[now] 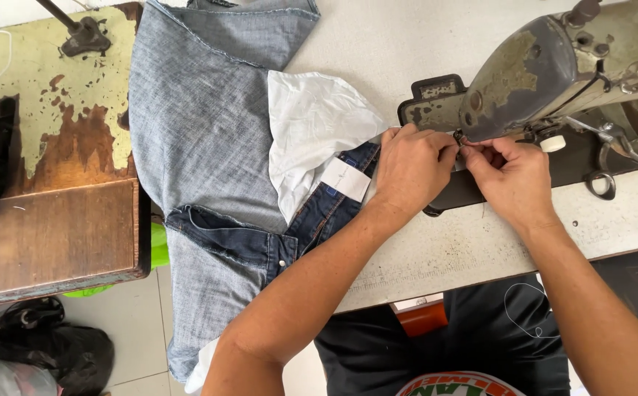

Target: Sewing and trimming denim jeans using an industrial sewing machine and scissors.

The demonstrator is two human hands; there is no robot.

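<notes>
Both hands pinch together at the sewing machine's (553, 66) needle: left hand (410, 165), right hand (513, 176); jeans (201, 147) lie on the counter (421, 257).

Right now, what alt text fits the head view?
Both hands, left hand and right hand, pinch together at the needle area of a worn sewing machine. Inside-out jeans with a white pocket lining lie left.

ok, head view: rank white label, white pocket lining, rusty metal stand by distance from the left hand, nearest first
From the left hand:
1. white label, just left of the hand on the jeans waistband.
2. white pocket lining, farther left and up, spread over the denim.
3. rusty metal stand, far top left on the peeling table.
</notes>
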